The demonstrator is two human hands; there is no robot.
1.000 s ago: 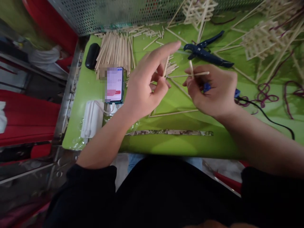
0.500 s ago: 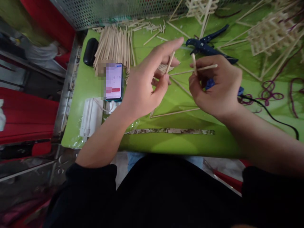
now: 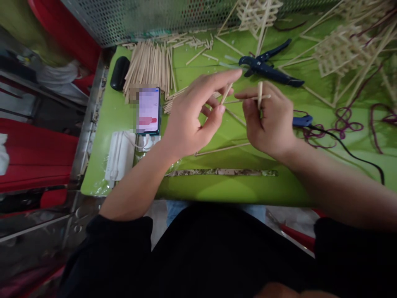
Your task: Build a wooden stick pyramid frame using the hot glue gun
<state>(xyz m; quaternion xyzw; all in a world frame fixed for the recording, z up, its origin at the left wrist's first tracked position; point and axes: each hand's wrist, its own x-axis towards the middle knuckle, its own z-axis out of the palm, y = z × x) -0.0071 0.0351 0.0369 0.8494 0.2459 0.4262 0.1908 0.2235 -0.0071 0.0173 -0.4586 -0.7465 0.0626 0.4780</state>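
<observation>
Looking down on a green bench (image 3: 211, 191). Pinching a stick (image 3: 226, 94) near the middle of the frame between thumb and bent fingers of the left hand (image 3: 192, 116), and stretching the forefinger out toward the right. Just right of that, gripping an upright stick (image 3: 259, 93) between thumb and curled fingers of the right hand (image 3: 274, 118), crossing it with a level stick (image 3: 267, 97) and pointing that one leftward, toward the left hand. Not showing clearly any join at the crossing.

Compared with half a second ago, closing the right hand more tightly and shifting it left, uncovering more of a blue tool (image 3: 302, 120) just right of it, and bringing the upright stick nearer the level stick's right end. Seemingly adjusting the hold on the crossing rather than letting go of anything.

Reading, on a phone (image 3: 149, 108) left of centre, only the digits "10" above a red bar (image 3: 148, 121), under partial blocky masking. Finding no legible brand on the dark cutter (image 3: 258, 65) above the right hand, only a tiny pale mark. Noticing also a bundle of sticks (image 3: 149, 68) at upper left, a wooden lattice (image 3: 343, 51) at upper right and a patterned strip (image 3: 223, 171) at lower centre, without readable words.
</observation>
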